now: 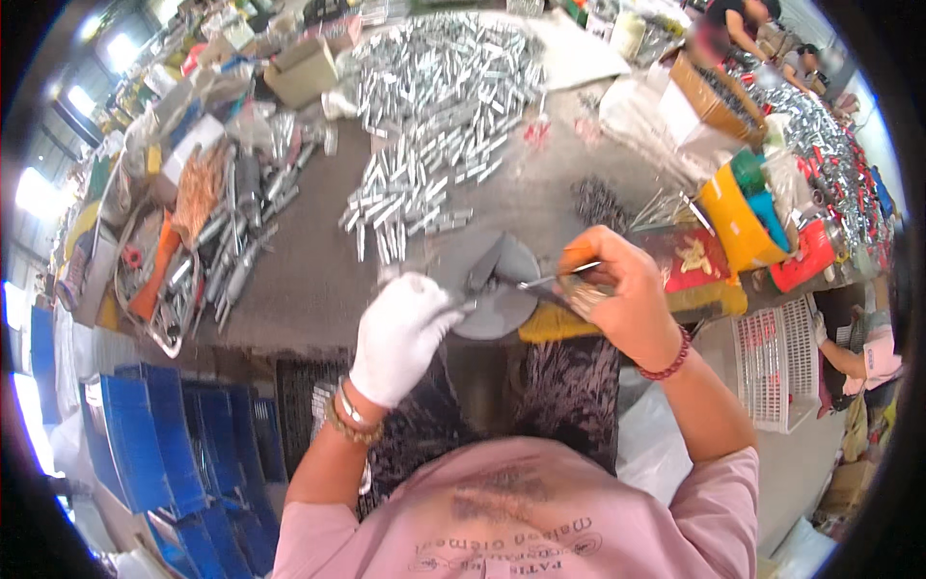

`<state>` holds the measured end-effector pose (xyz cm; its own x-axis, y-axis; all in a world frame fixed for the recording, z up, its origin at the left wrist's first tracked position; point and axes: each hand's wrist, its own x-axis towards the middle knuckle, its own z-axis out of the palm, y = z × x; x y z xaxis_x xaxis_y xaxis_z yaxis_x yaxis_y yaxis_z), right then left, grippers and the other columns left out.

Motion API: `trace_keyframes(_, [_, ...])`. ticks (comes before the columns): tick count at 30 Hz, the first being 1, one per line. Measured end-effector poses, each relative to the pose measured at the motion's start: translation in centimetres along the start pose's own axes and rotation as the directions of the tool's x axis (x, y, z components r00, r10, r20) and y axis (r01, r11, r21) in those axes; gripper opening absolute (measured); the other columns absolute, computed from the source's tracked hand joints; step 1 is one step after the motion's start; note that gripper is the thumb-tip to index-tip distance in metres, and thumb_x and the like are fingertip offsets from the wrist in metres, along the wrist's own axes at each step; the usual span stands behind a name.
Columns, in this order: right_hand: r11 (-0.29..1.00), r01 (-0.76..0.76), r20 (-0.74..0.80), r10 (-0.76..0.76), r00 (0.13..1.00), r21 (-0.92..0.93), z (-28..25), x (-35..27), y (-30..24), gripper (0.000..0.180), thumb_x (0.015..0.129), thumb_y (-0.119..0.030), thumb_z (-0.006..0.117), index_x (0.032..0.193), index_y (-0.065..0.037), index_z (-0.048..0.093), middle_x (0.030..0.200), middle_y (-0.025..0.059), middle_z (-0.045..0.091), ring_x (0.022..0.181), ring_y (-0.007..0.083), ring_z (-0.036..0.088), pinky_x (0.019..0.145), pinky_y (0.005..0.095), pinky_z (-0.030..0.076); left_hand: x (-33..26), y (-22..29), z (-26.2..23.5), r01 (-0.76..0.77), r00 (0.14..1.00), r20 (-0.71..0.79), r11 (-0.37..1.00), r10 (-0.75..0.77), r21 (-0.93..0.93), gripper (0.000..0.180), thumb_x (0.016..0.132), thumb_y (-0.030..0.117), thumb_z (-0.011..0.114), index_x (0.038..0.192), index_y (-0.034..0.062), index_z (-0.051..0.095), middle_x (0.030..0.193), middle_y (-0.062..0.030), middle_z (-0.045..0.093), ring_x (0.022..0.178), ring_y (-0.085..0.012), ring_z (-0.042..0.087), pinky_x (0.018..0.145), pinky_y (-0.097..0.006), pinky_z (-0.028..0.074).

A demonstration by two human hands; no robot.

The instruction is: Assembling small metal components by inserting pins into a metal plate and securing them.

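My left hand (397, 338), in a white glove, is closed at the left side of a grey round dish (487, 328). Its fingertips pinch something small and dark that I cannot make out. Across the dish, my bare right hand (627, 299) is closed on a thin metal rod (581, 268), whose tip reaches over the dish toward the left fingertips. An orange band (577, 255) wraps a finger of that hand. Dark small bits lie in the dish, partly blurred. Beyond it, many short silver metal tubes (424, 164) are heaped on the table.
Pliers-like tools and an orange-handled tool (159, 265) lie to the left. At the right stand a yellow container (738, 217), a red tray (675, 256) and a cardboard box (719, 96). Blue bins (135, 439) and a white crate (776, 367) are below the table. Other people (738, 24) work nearby.
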<state>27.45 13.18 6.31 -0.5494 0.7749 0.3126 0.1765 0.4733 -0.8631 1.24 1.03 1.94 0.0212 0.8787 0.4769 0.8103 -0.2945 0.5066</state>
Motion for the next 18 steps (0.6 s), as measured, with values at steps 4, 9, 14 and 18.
trace_keyframes(4, [0.993,0.015,0.110,-0.002,0.994,-0.120,2.4,-0.8,0.7,0.025,0.081,0.008,0.074,0.104,-0.002,0.072,0.098,0.0086,0.069,0.084,0.0203,0.070,0.074,0.0328,0.055,-0.1,0.2,0.1,0.063,0.998,0.033,0.998,-0.062,-0.030,0.021,0.088,0.009,0.084,0.108,0.0088,0.083,0.093,-0.0078,0.067,0.090,-0.0281,0.065,0.083,-0.038,0.054])
trace_keyframes(9, [0.861,0.294,0.142,-0.258,0.956,-0.416,3.3,-1.2,0.6,0.029,0.076,0.006,0.076,0.103,-0.005,0.074,0.096,0.0089,0.069,0.086,0.0302,0.071,0.075,0.0401,0.056,-0.2,0.8,-0.4,0.043,0.998,0.052,0.999,-0.044,0.030,0.023,0.087,0.013,0.086,0.109,0.0088,0.083,0.096,-0.0083,0.069,0.093,-0.0286,0.067,0.084,-0.039,0.055])
trace_keyframes(14, [0.759,0.326,0.164,-0.284,0.945,-0.564,4.2,-1.8,0.5,0.028,0.075,-0.001,0.079,0.101,-0.010,0.074,0.095,0.0069,0.066,0.088,0.0310,0.069,0.077,0.0436,0.056,-0.3,1.0,0.0,0.099,0.994,0.039,0.994,-0.101,0.055,0.023,0.086,0.013,0.086,0.108,0.0074,0.082,0.096,-0.0093,0.070,0.093,-0.0300,0.068,0.085,-0.039,0.055])
trace_keyframes(18, [0.663,0.382,0.191,-0.344,0.919,-0.644,4.3,-1.8,0.3,0.021,0.077,-0.006,0.078,0.097,-0.012,0.073,0.091,0.0034,0.062,0.088,0.0254,0.066,0.079,0.0414,0.053,-0.3,0.9,-0.3,0.070,0.996,0.045,0.995,-0.074,0.076,0.024,0.085,0.012,0.086,0.108,0.0063,0.082,0.096,-0.0096,0.070,0.094,-0.0301,0.069,0.085,-0.039,0.056])
